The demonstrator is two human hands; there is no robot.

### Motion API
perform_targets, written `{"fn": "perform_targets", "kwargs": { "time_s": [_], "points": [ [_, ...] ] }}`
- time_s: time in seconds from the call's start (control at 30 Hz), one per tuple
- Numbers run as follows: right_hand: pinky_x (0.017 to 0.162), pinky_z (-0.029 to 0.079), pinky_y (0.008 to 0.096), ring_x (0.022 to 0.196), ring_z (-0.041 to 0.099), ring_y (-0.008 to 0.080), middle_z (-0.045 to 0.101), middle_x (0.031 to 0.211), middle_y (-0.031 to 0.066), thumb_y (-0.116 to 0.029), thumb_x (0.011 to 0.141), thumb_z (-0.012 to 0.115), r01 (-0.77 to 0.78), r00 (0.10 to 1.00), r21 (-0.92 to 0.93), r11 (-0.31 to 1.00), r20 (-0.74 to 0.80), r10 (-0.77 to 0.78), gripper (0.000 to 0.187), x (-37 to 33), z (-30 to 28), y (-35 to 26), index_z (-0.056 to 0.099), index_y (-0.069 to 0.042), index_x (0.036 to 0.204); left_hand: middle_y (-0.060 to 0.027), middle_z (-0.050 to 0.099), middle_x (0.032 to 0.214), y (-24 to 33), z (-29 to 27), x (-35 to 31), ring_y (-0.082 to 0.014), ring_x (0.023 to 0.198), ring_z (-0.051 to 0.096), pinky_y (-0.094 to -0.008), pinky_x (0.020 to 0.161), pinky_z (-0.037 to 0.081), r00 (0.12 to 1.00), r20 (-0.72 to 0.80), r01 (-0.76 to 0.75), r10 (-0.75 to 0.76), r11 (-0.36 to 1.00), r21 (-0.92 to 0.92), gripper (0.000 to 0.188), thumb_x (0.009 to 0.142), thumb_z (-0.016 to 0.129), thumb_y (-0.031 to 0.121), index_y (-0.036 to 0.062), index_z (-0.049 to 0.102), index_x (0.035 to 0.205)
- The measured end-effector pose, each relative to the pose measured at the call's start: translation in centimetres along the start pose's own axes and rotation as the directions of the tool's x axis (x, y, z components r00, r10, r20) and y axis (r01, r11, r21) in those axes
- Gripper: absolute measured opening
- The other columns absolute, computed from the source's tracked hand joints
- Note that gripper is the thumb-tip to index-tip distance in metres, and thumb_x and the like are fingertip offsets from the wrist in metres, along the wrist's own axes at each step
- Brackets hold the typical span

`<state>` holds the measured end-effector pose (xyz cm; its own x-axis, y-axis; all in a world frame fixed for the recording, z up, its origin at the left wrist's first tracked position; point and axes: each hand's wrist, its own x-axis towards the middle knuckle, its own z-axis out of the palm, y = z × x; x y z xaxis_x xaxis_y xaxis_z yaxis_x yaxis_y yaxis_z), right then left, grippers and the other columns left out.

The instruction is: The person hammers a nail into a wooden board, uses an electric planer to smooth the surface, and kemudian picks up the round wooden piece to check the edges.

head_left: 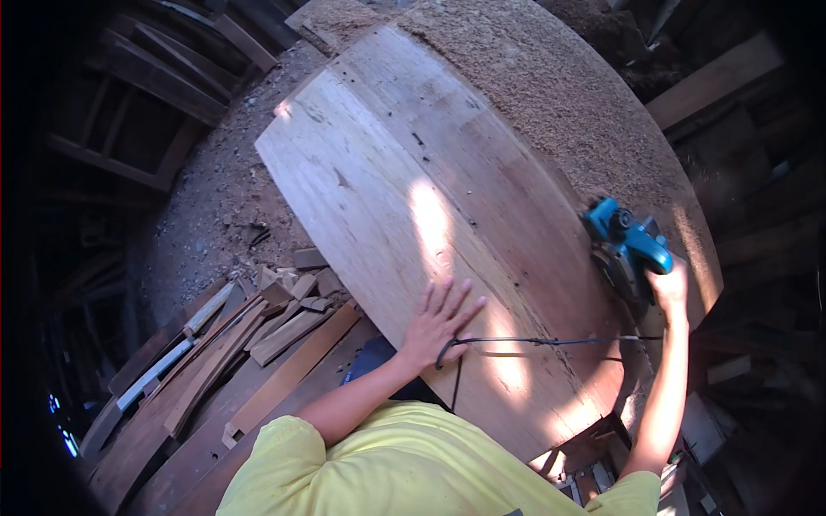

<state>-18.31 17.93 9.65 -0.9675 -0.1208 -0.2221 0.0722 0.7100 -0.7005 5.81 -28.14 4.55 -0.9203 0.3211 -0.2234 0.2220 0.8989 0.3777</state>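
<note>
My right hand point(669, 284) is wrapped round the rear handle of a blue and black electric hand planer point(644, 243). The planer rests along the right side of a broad wooden panel point(387, 138), which shows a long joint line and several small dark marks. My left hand point(437, 327) lies flat on the panel nearer to me, fingers spread. A black cord point(559, 341) stretches from near the planer across the panel and curves by my left thumb. Whether the cord touches the thumb, I cannot tell. The underside of the planer is hidden.
Wood shavings point(559, 77) cover the surface beyond the panel's right side. Offcuts and long strips point(292, 335) are heaped at the left. More timber point(714, 82) leans at the far right, and a wooden frame point(120, 129) stands far left. Sunlight patches fall on the panel.
</note>
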Motion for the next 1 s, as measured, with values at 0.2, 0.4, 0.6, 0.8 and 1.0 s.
{"fn": "perform_targets", "kwargs": {
  "time_s": [0.2,0.4,0.6,0.8,1.0],
  "points": [
    [0.082,0.058,0.0374,0.086,0.075,0.016,0.081,0.089,0.0152,-0.008,0.083,0.078,-0.001,1.0,0.024,1.0,-0.022,0.001,0.027,6.0,4.6,-7.0,0.08,0.0,0.109,-0.0097,0.028,0.182,-5.3,-2.0,0.7,-0.0396,0.169,0.017,-0.0626,0.137,0.006,0.985,-0.113,0.131,-0.127,0.991,0.028,0.083,0.091,0.065,0.051,0.0313,0.046,0.168],
    [0.079,0.058,0.043,0.088,0.08,0.0345,0.078,0.09,0.0224,-0.017,0.082,0.082,0.03,0.999,-0.1,0.995,-0.03,-0.033,0.03,12.5,8.7,-13.4,0.081,-0.002,0.107,-0.0098,0.03,0.181,-10.6,-5.8,1.8,-0.0445,0.167,0.019,-0.0669,0.135,0.007,0.972,-0.127,0.187,-0.196,0.979,-0.079,0.081,0.085,0.071,0.036,0.0297,0.054,0.164],
    [0.08,0.058,0.0452,0.09,0.079,0.0412,0.078,0.091,0.0237,-0.019,0.082,0.082,0.055,0.998,-0.149,0.987,-0.025,-0.059,0.027,18.3,12.8,-19.9,0.08,-0.003,0.104,-0.0107,0.041,0.176,-14.0,-8.7,1.7,-0.047,0.165,0.022,-0.0693,0.134,0.005,0.968,-0.138,0.167,-0.212,0.945,-0.28,0.069,0.085,0.065,0.021,0.0318,0.068,0.152],
    [0.083,0.06,0.0475,0.094,0.079,0.0413,0.08,0.095,0.0238,-0.02,0.084,0.082,0.119,0.992,-0.163,0.98,-0.02,-0.124,0.028,24.0,16.7,-24.2,0.082,-0.005,0.107,-0.012,0.053,0.167,-16.0,-11.5,1.1,-0.0459,0.164,0.027,-0.0666,0.135,0.006,0.953,-0.182,0.129,-0.244,0.866,-0.483,0.062,0.082,0.058,0.014,0.0261,0.078,0.14],
    [0.086,0.061,0.0497,0.096,0.078,0.0422,0.08,0.1,0.0236,-0.028,0.083,0.084,0.134,0.99,-0.205,0.97,-0.025,-0.142,0.033,30.4,21.2,-29.9,0.084,-0.007,0.109,-0.0134,0.062,0.158,-18.5,-13.5,1.0,-0.0432,0.16,0.034,-0.0624,0.135,0.016,0.919,-0.237,0.114,-0.315,0.788,-0.605,0.054,0.084,0.054,0.022,0.0128,0.084,0.128]
  ]
}}
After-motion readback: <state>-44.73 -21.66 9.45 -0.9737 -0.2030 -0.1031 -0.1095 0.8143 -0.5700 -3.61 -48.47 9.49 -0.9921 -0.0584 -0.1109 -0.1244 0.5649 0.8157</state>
